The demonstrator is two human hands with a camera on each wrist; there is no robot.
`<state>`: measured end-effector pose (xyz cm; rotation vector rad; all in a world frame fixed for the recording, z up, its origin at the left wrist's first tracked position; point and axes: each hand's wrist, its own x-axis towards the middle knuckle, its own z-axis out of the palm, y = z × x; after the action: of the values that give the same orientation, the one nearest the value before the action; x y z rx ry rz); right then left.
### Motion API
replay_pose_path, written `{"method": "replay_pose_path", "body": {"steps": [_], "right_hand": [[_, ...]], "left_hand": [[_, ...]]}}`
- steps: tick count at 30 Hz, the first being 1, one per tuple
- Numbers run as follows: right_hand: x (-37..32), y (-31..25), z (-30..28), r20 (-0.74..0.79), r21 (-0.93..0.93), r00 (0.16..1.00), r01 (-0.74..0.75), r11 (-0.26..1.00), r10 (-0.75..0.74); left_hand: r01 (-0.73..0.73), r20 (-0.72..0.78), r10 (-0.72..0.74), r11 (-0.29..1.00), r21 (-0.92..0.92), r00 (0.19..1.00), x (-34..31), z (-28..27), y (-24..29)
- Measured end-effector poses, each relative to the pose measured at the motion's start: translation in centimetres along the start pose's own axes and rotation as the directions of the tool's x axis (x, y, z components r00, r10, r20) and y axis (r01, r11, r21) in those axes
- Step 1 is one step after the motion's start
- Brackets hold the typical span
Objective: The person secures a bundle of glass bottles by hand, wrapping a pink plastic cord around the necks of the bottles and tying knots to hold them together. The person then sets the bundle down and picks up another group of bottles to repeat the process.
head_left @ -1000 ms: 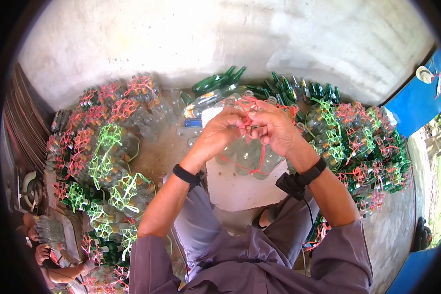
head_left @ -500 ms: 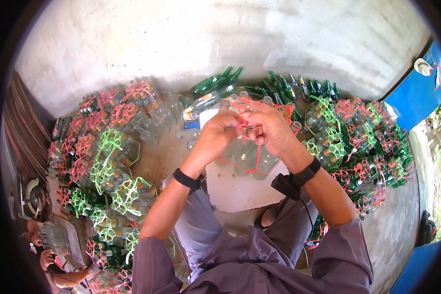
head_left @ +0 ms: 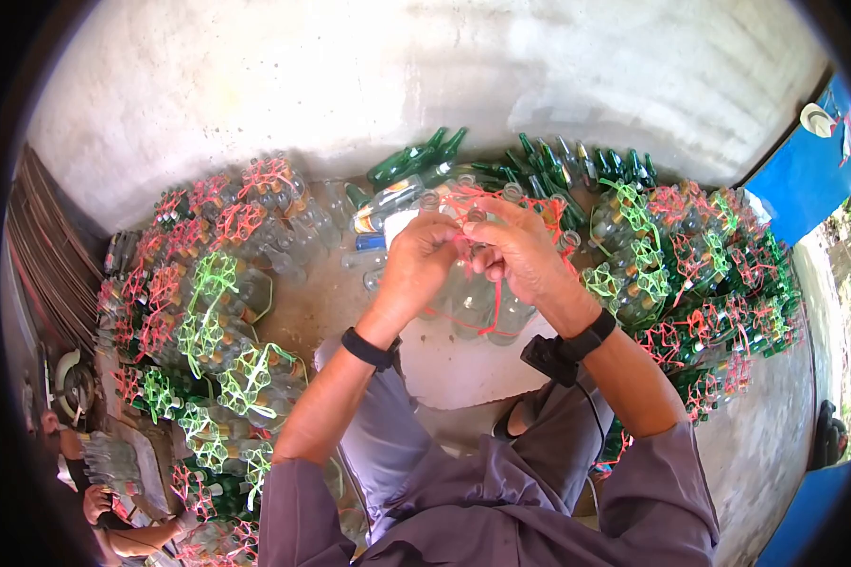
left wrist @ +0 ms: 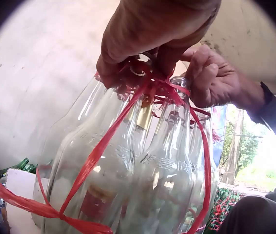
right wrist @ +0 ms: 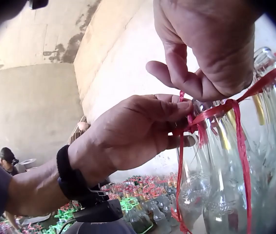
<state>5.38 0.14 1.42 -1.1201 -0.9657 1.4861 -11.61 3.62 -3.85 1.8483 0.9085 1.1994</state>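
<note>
Between the knees stands a bundle of clear glass bottles [head_left: 468, 307], bound by red plastic strap [left wrist: 92, 158] woven about the necks and run down the sides. My left hand [head_left: 422, 257] is at the near bottle necks, thumb and fingers pinching the strap where it gathers at one neck. Close beside it, my right hand [head_left: 528, 253] has its fingers curled over a bottle mouth. In the right wrist view a thin red strand rises from the left thumb [right wrist: 169, 109] into the right fingers, which pinch it. The fingers partly hide the gathered strap.
A white board [head_left: 463, 364] lies under the bundle. Tied bottles with red and green straps stand in rows at left [head_left: 208, 312] and right [head_left: 719, 274]. Loose green bottles [head_left: 416, 161] lie by the wall [head_left: 350, 85]. Another person's arm [head_left: 142, 539] shows at lower left.
Both hands stay together at the same bottle necks; their fingers shift only slightly on the red strap. The head view has moved a little.
</note>
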Motion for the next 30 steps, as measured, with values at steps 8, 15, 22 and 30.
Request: {"method": "replay_pose_path", "body": {"steps": [8,15,22,30], "right_hand": [[-0.3,0.1,0.3,-0.033,-0.086,0.998,0.052,0.995,-0.055],[-0.1,0.5,0.0,-0.021,-0.151,0.997,0.073,0.986,-0.077],[-1.0,0.4,0.5,-0.033,-0.179,0.994,0.096,0.979,-0.104],[-2.8,3.0,0.0,-0.008,-0.878,0.734,0.320,0.356,-0.679]], "left_hand": [[0.014,-0.080,-0.014,1.000,0.001,0.997,-0.2,0.8,-0.1],[-0.035,-0.120,0.047,0.994,0.099,0.992,0.0,0.9,0.1],[0.032,-0.038,-0.033,0.999,-0.037,0.999,0.1,0.2,-0.9],[0.052,0.042,-0.051,0.998,-0.030,0.998,0.6,-0.6,-0.3]]}}
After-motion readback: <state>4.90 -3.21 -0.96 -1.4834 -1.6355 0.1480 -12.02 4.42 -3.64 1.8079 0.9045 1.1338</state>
